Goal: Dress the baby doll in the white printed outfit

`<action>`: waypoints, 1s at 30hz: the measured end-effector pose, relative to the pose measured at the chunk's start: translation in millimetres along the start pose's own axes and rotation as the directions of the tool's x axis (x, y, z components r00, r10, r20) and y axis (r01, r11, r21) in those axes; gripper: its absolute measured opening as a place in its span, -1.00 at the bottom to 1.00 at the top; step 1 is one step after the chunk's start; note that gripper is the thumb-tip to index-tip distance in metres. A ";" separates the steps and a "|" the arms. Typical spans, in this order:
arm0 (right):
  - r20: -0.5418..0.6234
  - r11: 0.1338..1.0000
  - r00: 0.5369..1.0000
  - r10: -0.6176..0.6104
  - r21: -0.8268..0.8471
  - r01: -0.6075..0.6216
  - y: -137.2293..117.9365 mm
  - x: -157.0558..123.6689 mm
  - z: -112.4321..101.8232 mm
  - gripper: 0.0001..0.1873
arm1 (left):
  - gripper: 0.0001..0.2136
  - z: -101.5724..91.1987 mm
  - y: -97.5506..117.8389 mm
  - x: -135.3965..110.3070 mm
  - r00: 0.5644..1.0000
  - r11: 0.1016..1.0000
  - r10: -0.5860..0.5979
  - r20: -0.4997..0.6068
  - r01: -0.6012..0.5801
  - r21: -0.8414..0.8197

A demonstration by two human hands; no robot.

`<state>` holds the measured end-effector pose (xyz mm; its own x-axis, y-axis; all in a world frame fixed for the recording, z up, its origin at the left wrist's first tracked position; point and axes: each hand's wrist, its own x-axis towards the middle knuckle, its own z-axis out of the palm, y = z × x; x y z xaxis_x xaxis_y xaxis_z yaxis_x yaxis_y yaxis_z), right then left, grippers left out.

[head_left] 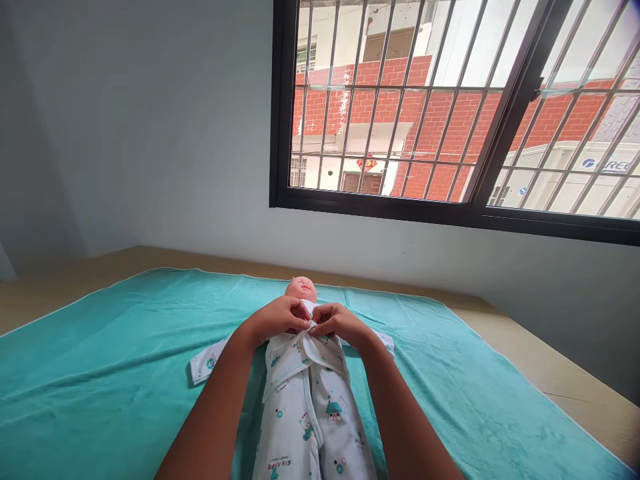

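A baby doll (301, 288) lies on its back, head away from me, dressed in a white printed baby romper (293, 407). My left hand (283, 315) and my right hand (340, 323) meet over the doll's chest. Both pinch the romper's front edge with thumb and fingers, close together at the middle. What exactly sits between the fingertips is too small to make out. The sleeves spread out to either side, partly behind my forearms. Below the hands, the overlapping front flaps run down to the two legs.
A teal blanket (125, 373) with soft wrinkles lies under the doll. It covers most of a light wooden surface (575, 393). Behind stands a grey wall (150, 133) with a dark-framed, barred window (375, 200) above the far edge.
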<state>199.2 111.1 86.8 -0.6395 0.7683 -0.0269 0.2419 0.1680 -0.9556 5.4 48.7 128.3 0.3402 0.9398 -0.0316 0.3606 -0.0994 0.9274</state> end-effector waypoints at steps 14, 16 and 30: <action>0.075 0.978 0.997 -0.034 -0.203 0.049 -13.9 -12.1 -1.4 -0.58 | -0.78 2.6 -4.8 5.6 0.999 0.998 -0.034 -0.016 0.033 -0.051; 0.078 0.982 0.997 -0.026 -0.184 0.040 -13.2 -12.3 -2.0 -0.61 | -0.78 3.1 -2.9 4.9 0.999 0.997 -0.048 -0.024 0.046 -0.058; 0.035 0.944 0.998 0.044 -0.327 -0.031 -14.0 -4.8 -1.1 -0.76 | -0.85 6.6 -4.6 10.7 0.998 0.996 -0.042 -0.038 0.044 0.073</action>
<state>199.7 105.8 100.6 -0.6530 0.7532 -0.0794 0.4870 0.3374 -0.8056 13.0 57.0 121.2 0.2915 0.9549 -0.0559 0.4376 -0.0811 0.8955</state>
